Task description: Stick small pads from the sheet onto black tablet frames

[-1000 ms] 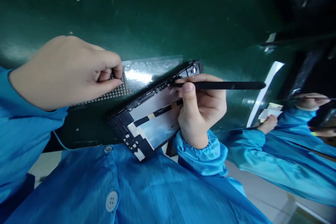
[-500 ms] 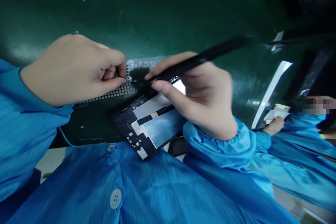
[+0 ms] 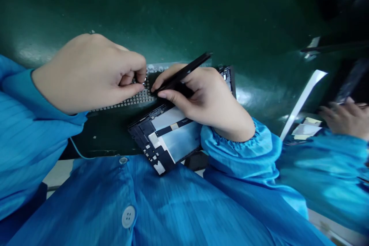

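The left hand (image 3: 89, 71) pinches the near edge of a sheet of small pads (image 3: 127, 100) on the green bench (image 3: 184, 15). The right hand (image 3: 201, 98), closed on black tweezers (image 3: 181, 73), sets their tip on the sheet, just left of the open tablet frame (image 3: 164, 138); no pad looks lifted yet.

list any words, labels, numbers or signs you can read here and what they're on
None can be read.
The device back panel beside the right hand shows only plain white and tan patches, no legible print.
The grid sheet pinched by the left hand holds small squares without markings.
The black tweezers show no brand.
The co-worker's striped card is too small and blurred.
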Tool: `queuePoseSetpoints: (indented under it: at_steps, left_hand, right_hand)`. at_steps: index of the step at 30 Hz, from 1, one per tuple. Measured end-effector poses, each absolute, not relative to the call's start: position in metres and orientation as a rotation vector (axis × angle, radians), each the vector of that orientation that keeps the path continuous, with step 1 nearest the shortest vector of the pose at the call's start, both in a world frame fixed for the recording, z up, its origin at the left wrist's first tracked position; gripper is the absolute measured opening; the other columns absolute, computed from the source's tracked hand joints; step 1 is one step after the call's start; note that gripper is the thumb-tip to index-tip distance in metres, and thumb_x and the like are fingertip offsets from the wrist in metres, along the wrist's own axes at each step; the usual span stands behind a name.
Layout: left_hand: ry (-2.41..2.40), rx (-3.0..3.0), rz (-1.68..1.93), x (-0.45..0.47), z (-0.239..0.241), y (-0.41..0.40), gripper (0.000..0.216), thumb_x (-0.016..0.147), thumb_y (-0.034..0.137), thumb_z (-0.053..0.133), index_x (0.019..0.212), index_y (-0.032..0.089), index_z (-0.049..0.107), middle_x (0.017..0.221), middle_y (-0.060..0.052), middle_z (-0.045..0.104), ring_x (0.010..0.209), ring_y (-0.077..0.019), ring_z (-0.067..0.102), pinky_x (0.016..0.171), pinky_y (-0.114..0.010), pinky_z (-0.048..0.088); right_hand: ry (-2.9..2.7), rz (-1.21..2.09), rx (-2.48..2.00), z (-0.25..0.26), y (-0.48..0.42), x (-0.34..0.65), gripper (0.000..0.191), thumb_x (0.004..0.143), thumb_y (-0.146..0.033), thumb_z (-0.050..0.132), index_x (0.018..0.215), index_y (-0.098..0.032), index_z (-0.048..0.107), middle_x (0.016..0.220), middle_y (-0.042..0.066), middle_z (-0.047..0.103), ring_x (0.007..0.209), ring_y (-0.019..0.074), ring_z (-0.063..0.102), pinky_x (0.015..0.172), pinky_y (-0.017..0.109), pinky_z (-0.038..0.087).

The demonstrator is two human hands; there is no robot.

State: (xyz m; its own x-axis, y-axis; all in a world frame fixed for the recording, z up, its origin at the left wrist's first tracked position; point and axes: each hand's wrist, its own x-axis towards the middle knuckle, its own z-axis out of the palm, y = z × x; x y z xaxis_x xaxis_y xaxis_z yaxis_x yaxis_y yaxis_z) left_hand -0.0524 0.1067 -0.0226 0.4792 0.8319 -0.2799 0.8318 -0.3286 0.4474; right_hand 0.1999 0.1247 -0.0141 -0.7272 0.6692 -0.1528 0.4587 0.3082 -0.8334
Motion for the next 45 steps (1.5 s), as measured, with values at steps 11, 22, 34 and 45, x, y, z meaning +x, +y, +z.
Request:
queuePoseSetpoints:
  at_steps: [11, 22, 34, 45]
  left_hand:
    - [1.337, 2.202, 0.105, -0.059, -0.035, 0.104, 0.056, 0.097, 0.058, 0.037, 0.096, 0.022, 0.079, 0.071, -0.001, 0.062, 0.068, -0.0155, 0.057, 0.086, -0.036, 0.051]
    - [1.438, 2.139, -0.063, -0.059, -0.039, 0.103, 0.074, 0.091, 0.072, 0.038, 0.113, 0.015, 0.08, 0.078, 0.007, 0.059, 0.104, -0.025, 0.079, 0.11, -0.053, 0.055]
    - [1.495, 2.117, -0.262, -0.047, -0.024, 0.107, 0.046, 0.096, 0.052, 0.059, 0.116, 0.016, 0.08, 0.076, 0.01, 0.059, 0.102, -0.0189, 0.078, 0.106, -0.039, 0.059]
    - [1.492, 2.039, -0.096, -0.048, -0.027, 0.106, 0.023, 0.094, 0.038, 0.071, 0.1, 0.019, 0.083, 0.071, 0.006, 0.056, 0.102, -0.0193, 0.077, 0.086, -0.021, 0.059]
  right_hand:
    - [-1.693, 0.708, -1.323, -0.039, 0.075, 0.244, 0.01, 0.112, -0.032, 0.063, 0.121, -0.031, 0.067, 0.105, 0.001, 0.071, 0.097, 0.0195, 0.079, 0.085, 0.036, 0.066]
    - [-1.731, 0.704, -1.275, -0.049, 0.073, 0.251, 0.01, 0.11, -0.034, 0.068, 0.118, -0.029, 0.069, 0.107, 0.001, 0.074, 0.097, 0.0168, 0.077, 0.092, 0.038, 0.069]
    - [-2.268, 1.107, -0.991, -0.012, 0.102, 0.212, 0.012, 0.109, -0.03, 0.07, 0.116, -0.021, 0.075, 0.114, 0.003, 0.082, 0.111, 0.0222, 0.08, 0.105, 0.044, 0.067]
    - [-2.376, 1.172, -0.987, -0.017, 0.108, 0.206, 0.01, 0.107, -0.02, 0.073, 0.116, -0.017, 0.076, 0.117, 0.006, 0.085, 0.115, 0.0257, 0.081, 0.104, 0.045, 0.063]
